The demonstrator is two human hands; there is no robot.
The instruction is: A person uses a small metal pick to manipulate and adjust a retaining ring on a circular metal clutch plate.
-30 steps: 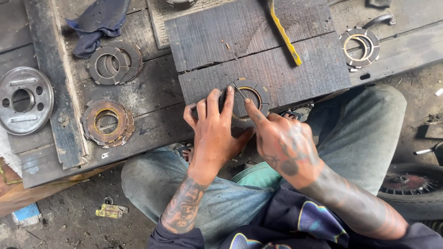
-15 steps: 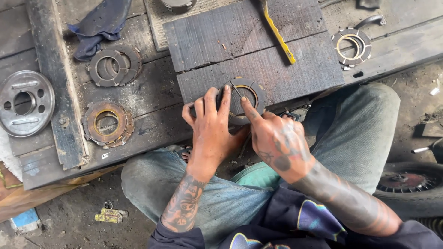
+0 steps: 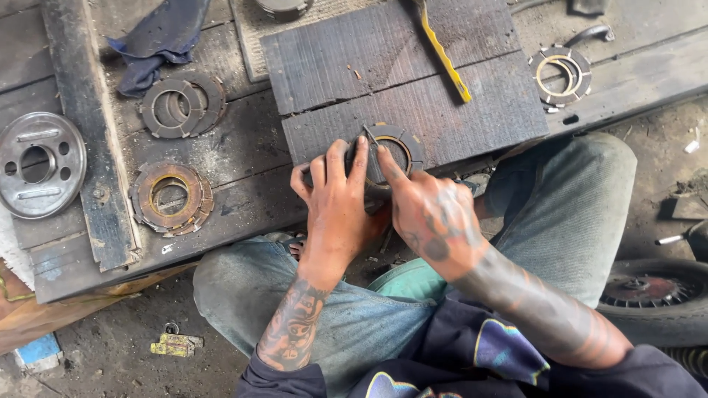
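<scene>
Head view, person seated at a low timber worktop [image 3: 243, 191]. Nearest the camera, both forearms reach forward over the knees. The left hand [image 3: 335, 203] lies flat with its fingers spread and pressed on the near-left rim of a dark friction ring [image 3: 398, 147], steadying it. The right hand [image 3: 431, 214] curls at the ring's 5 o'clock side, thumb and forefinger pinching a thin metal pick [image 3: 367, 134] whose tip meets the ring at about 10 o'clock. The ring itself rests flat on the near edge of a dark grooved board [image 3: 413, 88], directly ahead of the hands.

The step in hand appears to be working at the ring's face or lining with the pick; a next move would likely call for firm downward pressure from the left hand while the pick is levered, as the ring sits close to the board's edge and could slide off.

At 9 o'clock lies a rusty ring stack [image 3: 171, 197]; beyond it, at 10 o'clock, a grey ring pair [image 3: 182, 107] and a blue rag [image 3: 158, 40]. Far left sits a silver pressure plate [image 3: 37, 164]. At 12 o'clock a yellow-handled tool [image 3: 442, 51] crosses the board; at 2 o'clock rests a brass-toned ring [image 3: 560, 74].
</scene>
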